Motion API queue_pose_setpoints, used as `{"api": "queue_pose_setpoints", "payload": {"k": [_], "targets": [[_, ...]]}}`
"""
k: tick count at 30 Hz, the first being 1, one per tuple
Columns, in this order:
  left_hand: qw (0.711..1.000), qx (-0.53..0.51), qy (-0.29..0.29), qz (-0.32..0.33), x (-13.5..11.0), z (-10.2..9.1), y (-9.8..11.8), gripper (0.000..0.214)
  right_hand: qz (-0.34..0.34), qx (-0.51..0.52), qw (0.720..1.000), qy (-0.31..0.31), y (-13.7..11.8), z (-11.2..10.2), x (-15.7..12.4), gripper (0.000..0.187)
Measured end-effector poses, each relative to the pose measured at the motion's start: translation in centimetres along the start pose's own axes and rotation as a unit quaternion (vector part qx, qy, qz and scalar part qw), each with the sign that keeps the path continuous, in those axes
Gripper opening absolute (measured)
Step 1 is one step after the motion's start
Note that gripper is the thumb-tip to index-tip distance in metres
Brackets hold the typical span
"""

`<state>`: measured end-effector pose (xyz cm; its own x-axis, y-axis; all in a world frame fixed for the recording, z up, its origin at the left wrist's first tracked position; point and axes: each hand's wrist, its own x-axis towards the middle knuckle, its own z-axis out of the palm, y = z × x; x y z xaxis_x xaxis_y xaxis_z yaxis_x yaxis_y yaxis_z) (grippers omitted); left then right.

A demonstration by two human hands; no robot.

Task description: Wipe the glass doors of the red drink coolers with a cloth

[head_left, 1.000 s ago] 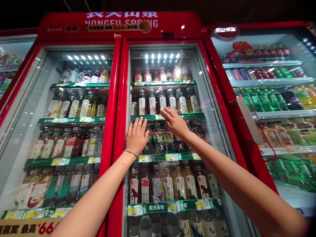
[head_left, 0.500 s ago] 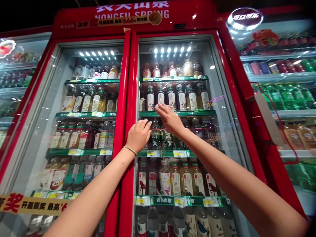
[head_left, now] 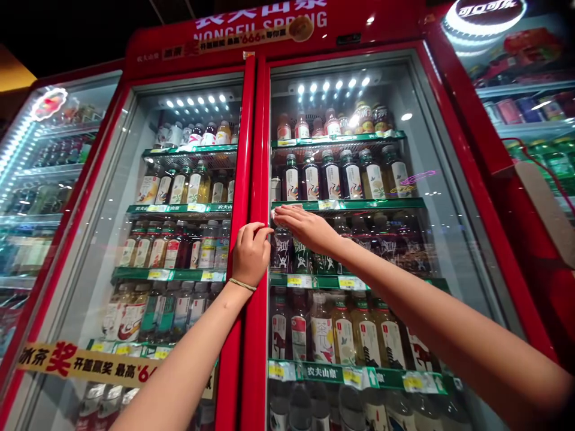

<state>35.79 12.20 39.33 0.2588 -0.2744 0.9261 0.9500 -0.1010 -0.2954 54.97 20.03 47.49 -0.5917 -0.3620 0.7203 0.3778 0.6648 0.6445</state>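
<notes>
My left hand (head_left: 251, 254), with a thin band at its wrist, is curled around the red door frame (head_left: 259, 149) where the two cooler doors meet. My right hand (head_left: 312, 228) lies nearly flat against the right glass door (head_left: 431, 251), fingers pointing left. Beneath those fingers shows a bit of a white wipe (head_left: 275, 214), mostly covered; whether it is cloth or paper I cannot make out. Behind the glass, close to the right hand, stand dark bottles (head_left: 332, 179) with white labels on a green-edged shelf (head_left: 368, 205).
The left glass door (head_left: 103, 239) carries a yellow strip sticker (head_left: 90, 362). Bottles fill several shelves behind both doors. Another cooler (head_left: 58, 197) stands at the left. On the right, a beige panel (head_left: 543, 209) and a red cord (head_left: 534, 157) stand before a further cooler.
My right hand has slid left and slightly down over the glass with the white wipe, closer to the door frame. My left hand stays at the frame. The view has shifted left.
</notes>
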Motion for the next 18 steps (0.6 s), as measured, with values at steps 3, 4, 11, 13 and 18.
{"api": "queue_pose_setpoints", "payload": {"k": [3,4,11,13,18], "targets": [[1.0,-0.006,0.012,-0.027,-0.2,0.1,0.0,0.032,0.007,-0.017,1.0,0.012,0.2,0.1,-0.1,0.04],[0.999,-0.007,0.013,-0.033,-0.2,0.2,0.1,0.034,0.032,-0.022,0.999,0.031,0.1,0.3,0.3,0.04],[0.998,-0.004,0.036,-0.047,-0.5,0.7,-0.2,0.039,-0.007,-0.024,1.0,0.012,-3.3,2.4,-0.7,0.048],[0.998,-0.004,0.042,-0.04,-0.5,0.7,-0.3,0.037,-0.037,-0.028,0.999,-0.011,-3.2,2.0,-2.0,0.047],[0.999,-0.017,0.028,-0.034,-0.4,0.5,-0.3,0.037,0.06,-0.048,0.996,0.038,-2.8,1.7,-1.4,0.047]]}}
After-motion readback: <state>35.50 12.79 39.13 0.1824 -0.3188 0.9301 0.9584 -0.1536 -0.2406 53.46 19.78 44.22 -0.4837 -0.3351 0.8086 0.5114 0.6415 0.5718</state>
